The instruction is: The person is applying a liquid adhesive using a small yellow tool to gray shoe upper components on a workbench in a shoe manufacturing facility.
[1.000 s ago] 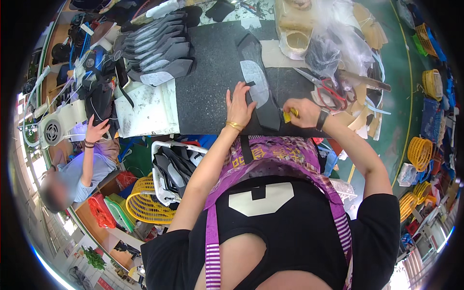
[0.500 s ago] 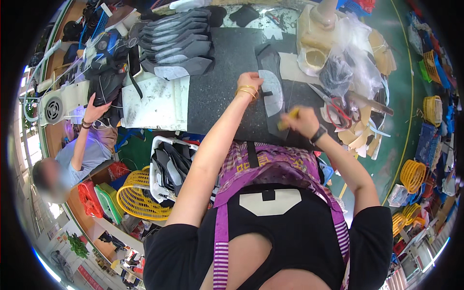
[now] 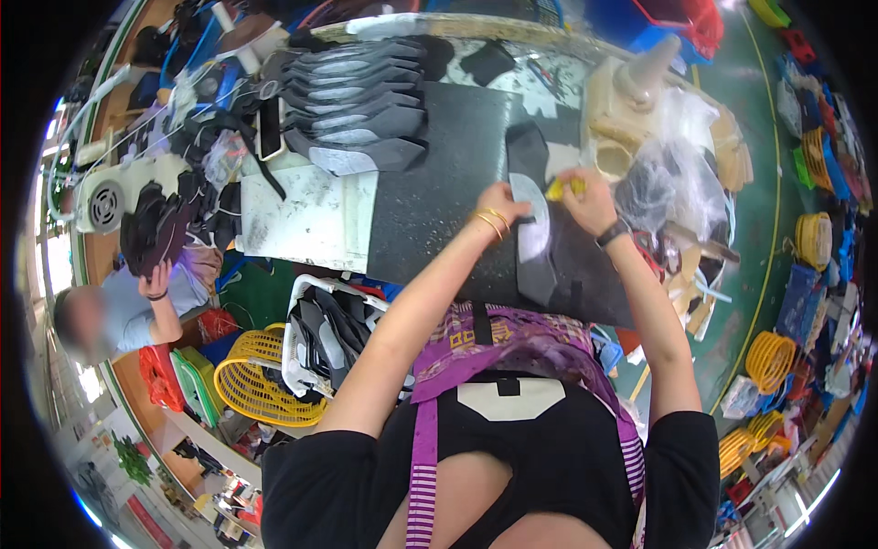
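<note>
A long dark grey cut piece (image 3: 527,146) with a light grey rounded patch (image 3: 533,233) lies lengthwise on a black mat (image 3: 439,220). My left hand (image 3: 502,203), with gold bangles at the wrist, has its fingers closed at the left edge of this piece, by the patch. A small dark tab shows beside its fingertips. My right hand (image 3: 588,199), wearing a dark wristband, is closed round a small yellow thing (image 3: 554,189), just right of the patch. The fingers cover most of it, so its kind is unclear.
Similar pieces are stacked (image 3: 357,110) at the far left. A beige container (image 3: 611,119), plastic bags (image 3: 672,174) and partly hidden red-handled scissors (image 3: 647,252) are on the right. Below the table edge stands a white basket (image 3: 297,320) of pieces. A co-worker's hand (image 3: 157,280) holds dark material at left.
My right hand has moved away from me along the piece, from its near end to beside the patch, with the yellow thing. My left hand stays at its left edge. The view has shifted.
</note>
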A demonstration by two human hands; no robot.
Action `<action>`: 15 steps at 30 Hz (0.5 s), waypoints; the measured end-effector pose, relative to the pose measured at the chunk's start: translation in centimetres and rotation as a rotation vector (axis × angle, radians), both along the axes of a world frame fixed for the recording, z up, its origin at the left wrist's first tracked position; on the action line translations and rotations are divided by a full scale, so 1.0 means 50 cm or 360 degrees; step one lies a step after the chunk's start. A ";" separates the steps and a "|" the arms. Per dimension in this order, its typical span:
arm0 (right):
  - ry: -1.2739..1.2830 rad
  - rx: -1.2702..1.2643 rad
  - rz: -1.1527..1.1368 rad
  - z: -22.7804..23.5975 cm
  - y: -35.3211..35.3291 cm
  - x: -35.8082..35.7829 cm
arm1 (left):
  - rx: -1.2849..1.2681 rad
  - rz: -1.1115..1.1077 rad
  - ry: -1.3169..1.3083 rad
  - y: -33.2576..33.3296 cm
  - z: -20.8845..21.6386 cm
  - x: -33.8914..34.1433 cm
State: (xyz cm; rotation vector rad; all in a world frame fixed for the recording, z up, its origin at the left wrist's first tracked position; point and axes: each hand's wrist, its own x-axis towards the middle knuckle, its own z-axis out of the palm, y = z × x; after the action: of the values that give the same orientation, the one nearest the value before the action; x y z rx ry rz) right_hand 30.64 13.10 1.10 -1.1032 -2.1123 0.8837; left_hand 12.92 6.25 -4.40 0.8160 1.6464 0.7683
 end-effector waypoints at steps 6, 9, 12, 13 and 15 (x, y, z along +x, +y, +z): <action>-0.0303 0.0457 -0.0350 0.087 0.001 0.086 | 0.1091 -0.0434 0.0054 -0.111 0.072 0.012; -0.0882 0.0732 0.0055 0.040 -0.005 0.157 | 0.1005 -0.0472 -0.0134 -0.152 0.107 0.027; -0.1336 0.0556 0.0106 0.070 -0.024 0.134 | 0.0375 -0.0287 -0.0452 -0.200 0.153 -0.038; -0.1316 0.0579 0.0061 0.087 -0.024 0.122 | 0.0597 0.0040 -0.0382 -0.233 0.106 -0.062; -0.1258 0.0598 0.0035 0.129 -0.009 0.117 | 0.0624 0.0593 -0.0547 -0.233 0.185 -0.183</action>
State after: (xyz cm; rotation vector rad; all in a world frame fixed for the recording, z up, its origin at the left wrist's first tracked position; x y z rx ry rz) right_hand 36.49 12.64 7.54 -1.3530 -2.7557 0.0030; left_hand 3.78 -5.40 4.85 0.6010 1.3670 1.4426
